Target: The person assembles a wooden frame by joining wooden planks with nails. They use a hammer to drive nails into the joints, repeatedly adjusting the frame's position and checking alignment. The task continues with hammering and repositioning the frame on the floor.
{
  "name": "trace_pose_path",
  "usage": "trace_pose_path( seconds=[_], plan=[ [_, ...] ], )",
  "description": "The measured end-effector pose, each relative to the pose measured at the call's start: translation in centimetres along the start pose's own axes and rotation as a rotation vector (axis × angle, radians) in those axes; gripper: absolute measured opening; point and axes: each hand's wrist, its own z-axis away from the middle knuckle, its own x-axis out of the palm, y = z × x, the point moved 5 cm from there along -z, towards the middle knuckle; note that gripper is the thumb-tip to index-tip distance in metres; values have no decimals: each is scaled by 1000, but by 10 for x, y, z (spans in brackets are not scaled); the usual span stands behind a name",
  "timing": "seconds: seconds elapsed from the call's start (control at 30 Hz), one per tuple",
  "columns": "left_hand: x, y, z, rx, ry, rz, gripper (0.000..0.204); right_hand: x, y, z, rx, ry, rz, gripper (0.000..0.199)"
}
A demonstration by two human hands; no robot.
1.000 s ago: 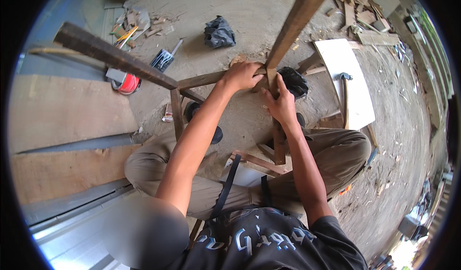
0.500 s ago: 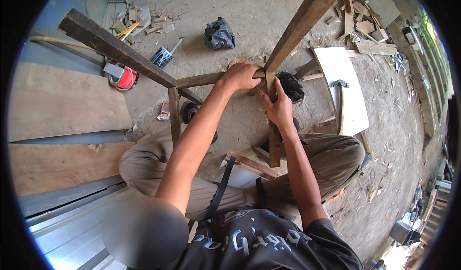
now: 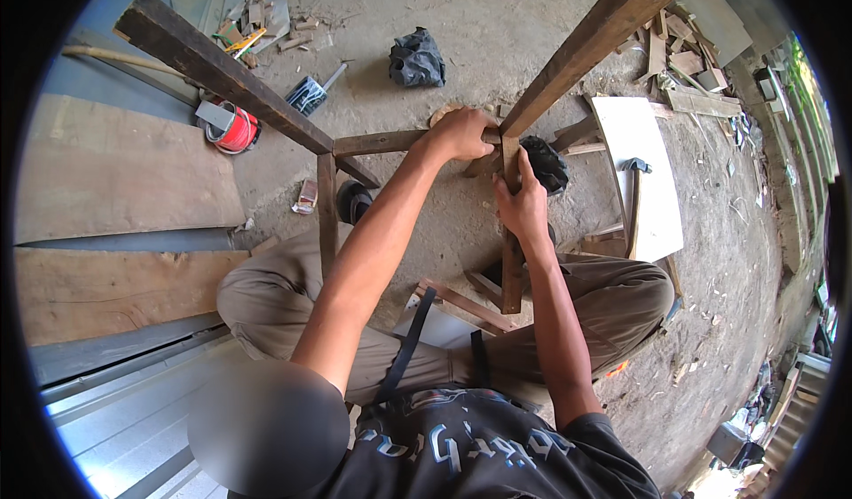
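Observation:
A dark wooden frame (image 3: 377, 142) of long bars joined by a crosspiece stands between my knees. Near the right-hand joint, my left hand (image 3: 461, 134) is wrapped over the crosspiece. Just below that joint, my right hand (image 3: 524, 204) grips the right wooden leg (image 3: 512, 273), its index finger stretched up along the side. Two long bars rise away from me, the left bar (image 3: 222, 69) and the right bar (image 3: 595, 51). Parts of the joint are hidden behind my fingers.
A hammer (image 3: 635, 206) lies on a white board (image 3: 612, 126) to the right. Black plastic bags (image 3: 417, 58), a red can (image 3: 232, 128) and a dark container (image 3: 307, 96) sit on the floor. Plywood sheets (image 3: 124, 171) lie left; scrap wood (image 3: 683, 47) is heaped far right.
The view has shifted slightly, so the frame and floor things appear a little displaced. Both hands keep the same grip on the wooden frame.

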Motion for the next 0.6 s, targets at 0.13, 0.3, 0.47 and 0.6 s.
trace_pose_path(
  seconds=[0.13,0.3,0.47,0.6],
  plan=[
    [2,-6,0,13,8,9,40,1,-4,0,-8,-4,21,66],
    [1,-4,1,-19,33,21,40,-1,-5,0,-19,8,-15,65],
    [3,-8,0,-40,31,10,38,-2,-5,1,-35,16,8,63],
    [5,-12,-1,-17,63,16,37,3,1,0,10,2,-25,64]
  ],
)
